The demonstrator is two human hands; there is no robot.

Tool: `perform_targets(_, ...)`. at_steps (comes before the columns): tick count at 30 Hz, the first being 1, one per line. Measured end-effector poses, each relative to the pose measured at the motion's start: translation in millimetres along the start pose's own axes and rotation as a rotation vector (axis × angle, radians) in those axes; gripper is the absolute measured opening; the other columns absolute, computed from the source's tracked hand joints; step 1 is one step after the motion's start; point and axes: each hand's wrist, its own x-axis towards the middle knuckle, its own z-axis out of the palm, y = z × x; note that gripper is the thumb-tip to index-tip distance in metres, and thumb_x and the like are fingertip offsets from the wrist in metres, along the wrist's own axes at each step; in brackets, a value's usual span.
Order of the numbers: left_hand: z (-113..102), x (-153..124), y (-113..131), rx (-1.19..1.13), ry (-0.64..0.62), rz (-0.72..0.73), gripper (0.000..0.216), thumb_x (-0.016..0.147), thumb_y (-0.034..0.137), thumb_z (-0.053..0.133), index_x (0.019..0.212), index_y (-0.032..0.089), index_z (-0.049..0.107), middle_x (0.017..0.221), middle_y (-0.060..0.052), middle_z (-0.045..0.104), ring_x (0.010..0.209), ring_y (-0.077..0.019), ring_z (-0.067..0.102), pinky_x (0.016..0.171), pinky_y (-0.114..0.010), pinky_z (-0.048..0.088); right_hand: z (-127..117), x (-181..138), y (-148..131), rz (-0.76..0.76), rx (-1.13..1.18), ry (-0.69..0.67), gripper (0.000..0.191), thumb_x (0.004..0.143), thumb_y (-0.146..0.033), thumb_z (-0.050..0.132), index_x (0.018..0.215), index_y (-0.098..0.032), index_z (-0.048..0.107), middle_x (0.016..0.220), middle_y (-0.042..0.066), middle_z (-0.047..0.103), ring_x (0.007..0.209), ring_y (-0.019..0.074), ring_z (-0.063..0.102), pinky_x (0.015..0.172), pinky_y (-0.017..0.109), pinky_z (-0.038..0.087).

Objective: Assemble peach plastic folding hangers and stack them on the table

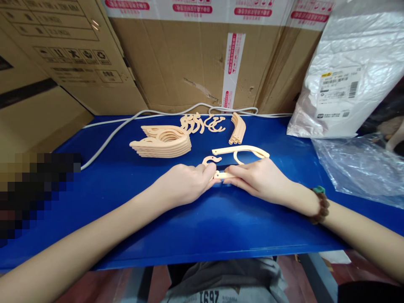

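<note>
Near the blue table's middle, the left hand pinches a peach plastic hook between its fingertips. The right hand has its fingers closed on a hanger piece. A stack of hangers lies toward the far edge.

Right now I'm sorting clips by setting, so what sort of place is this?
Probably a small assembly or packing bench: stacked peach plastic hanger pieces on a blue table top, taped brown cardboard cartons behind, and a labelled white plastic parcel bag.

Matt peach plastic hanger pieces on a glossy blue tabletop.
</note>
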Motion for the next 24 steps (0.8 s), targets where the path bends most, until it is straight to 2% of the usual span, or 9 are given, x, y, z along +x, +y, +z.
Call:
perform_targets(3,1.5,-0.1,-0.7,-0.045,-0.015,-0.002,0.029,0.103,0.034,0.032,0.093,0.014,0.050,0.070,-0.004,0.066,0.052,-0.0186,0.064,0.039,-0.026,0.031,0.9,-0.6,-1.1,0.001,-0.024,0.006,0.042,0.103,-0.042,0.030,0.094,-0.018,0.063,0.067,0.003,0.067,0.055,0.0119,0.056,0.053,0.025,0.022)
perform_targets(7,0.9,0.4,1.3,0.022,0.014,0.020,0.030,0.103,0.032,0.030,0.093,0.013,0.051,0.068,-0.004,0.064,0.051,-0.0169,0.064,0.039,-0.026,0.029,0.5,-0.9,-1.7,0.013,-0.002,-0.010,0.044,0.103,-0.044,0.030,0.093,-0.017,0.065,0.067,0.003,0.065,0.054,0.0115,0.054,0.053,0.025,0.022)
perform_targets(12,-4.7,-0.3,6.1,0.138,0.057,0.027,0.035,0.104,0.030,0.026,0.091,0.013,0.053,0.067,-0.005,0.061,0.047,-0.0160,0.060,0.039,-0.027,0.027,-3.8,1.1,0.0,0.029,0.123,-0.067,0.041,0.102,-0.043,0.034,0.093,-0.018,0.065,0.066,0.001,0.061,0.055,0.0117,0.049,0.056,0.025,0.024)
perform_targets(17,-8.7,-0.4,9.1,0.175,0.077,0.019,0.032,0.103,0.028,0.029,0.091,0.013,0.055,0.069,-0.006,0.061,0.051,-0.0173,0.060,0.042,-0.028,0.030,-6.3,3.6,2.5,0.024,0.242,-0.122,0.039,0.102,-0.042,0.036,0.090,-0.018,0.064,0.070,0.002,0.062,0.060,0.0124,0.050,0.059,0.025,0.026)
perform_targets(24,-5.8,-0.3,7.6,0.140,0.160,0.038,0.028,0.100,0.029,0.035,0.088,0.014,0.056,0.071,-0.005,0.063,0.055,-0.0180,0.061,0.047,-0.030,0.035,-4.8,1.9,2.9,0.015,0.145,-0.106,0.041,0.102,-0.044,0.035,0.092,-0.018,0.065,0.066,0.001,0.059,0.055,0.0117,0.046,0.056,0.025,0.022)
